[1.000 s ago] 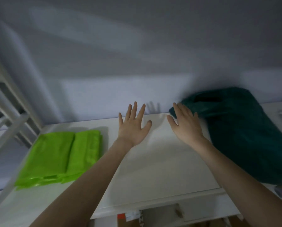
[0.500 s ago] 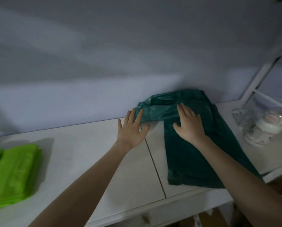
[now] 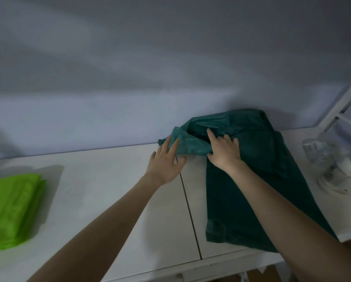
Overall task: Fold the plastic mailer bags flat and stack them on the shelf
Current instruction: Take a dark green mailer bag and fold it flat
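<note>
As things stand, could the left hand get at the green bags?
Probably yes. The left hand only touches the dark bag, and bare shelf lies between it and the green bags, with nothing in the way.

On a white shelf point(image 3: 113, 200) against a pale wall point(image 3: 130, 78), a dark green bag point(image 3: 252, 180) lies at the right. The left hand point(image 3: 166, 161) touches its loose top-left corner with straight fingers; the right hand point(image 3: 224, 152) grips the bunched plastic beside it. Folded bright green bags point(image 3: 11, 210) sit far left, well apart.
</note>
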`<state>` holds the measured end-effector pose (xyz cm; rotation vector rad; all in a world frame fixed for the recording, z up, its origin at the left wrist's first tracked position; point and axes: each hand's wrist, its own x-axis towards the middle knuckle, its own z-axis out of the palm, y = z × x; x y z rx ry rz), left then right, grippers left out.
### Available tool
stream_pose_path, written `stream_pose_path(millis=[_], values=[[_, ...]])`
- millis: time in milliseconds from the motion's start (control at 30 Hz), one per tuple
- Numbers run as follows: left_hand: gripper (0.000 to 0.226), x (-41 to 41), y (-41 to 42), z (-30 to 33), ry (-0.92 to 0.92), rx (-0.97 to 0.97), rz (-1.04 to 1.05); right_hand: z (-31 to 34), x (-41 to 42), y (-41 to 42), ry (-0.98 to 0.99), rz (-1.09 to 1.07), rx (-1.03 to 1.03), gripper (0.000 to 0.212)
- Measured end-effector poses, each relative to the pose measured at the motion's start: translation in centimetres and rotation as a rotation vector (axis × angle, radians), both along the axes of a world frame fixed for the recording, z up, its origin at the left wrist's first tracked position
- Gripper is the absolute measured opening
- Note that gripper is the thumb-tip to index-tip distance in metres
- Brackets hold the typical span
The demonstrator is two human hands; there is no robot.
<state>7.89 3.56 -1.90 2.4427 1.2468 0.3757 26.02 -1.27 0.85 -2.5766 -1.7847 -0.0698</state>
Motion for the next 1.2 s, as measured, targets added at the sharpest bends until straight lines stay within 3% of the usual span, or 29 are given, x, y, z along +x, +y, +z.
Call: stream_pose_path(millis=[133, 167, 400, 533, 700, 833, 1000, 1100, 1200], values=[[0.064, -1.9, 0.4, 0.0, 0.021, -0.031, 0.040, -0.9, -0.5, -0.5, -0.123, -0.001, -0.003, 0.019], [0.065, -2.2, 0.4, 0.1, 0.017, -0.035, 0.053, -0.9, -0.6, -0.7, -0.123, 0.002, 0.031, 0.016], [0.051, -3.7, -0.1, 1.2, -0.083, -0.153, 0.081, 1.4, -3.1, -1.0, -0.059, 0.071, 0.399, 0.018], [0.056, -4.3, -1.0, 3.6, -0.365, -0.425, 0.109, 3.3, -6.2, -1.4, 0.068, 0.147, 0.563, 0.018], [0.063, -5.7, -1.9, 6.5, -0.752, -0.721, 0.010, 3.7, -11.1, -2.5, 0.205, 0.303, 0.546, 0.018], [0.057, -8.2, -1.6, 6.8, -0.859, -0.718, -0.010, 3.9, -14.7, -3.0, 0.461, 0.431, 0.479, 0.028], [0.044, -12.7, -0.5, 6.0, -1.023, -0.627, 0.113, 4.1, -17.7, -2.3, 0.866, 0.469, 0.245, 0.047], [0.027, -15.2, 0.0, 6.2, -1.064, -0.588, 0.176, 4.6, -19.5, -1.7, 0.924, 0.484, 0.253, 0.045], [0.029, -17.2, -0.1, 6.9, -1.046, -0.582, 0.195, 5.2, -20.4, -1.1, 0.841, 0.489, 0.371, 0.034]])
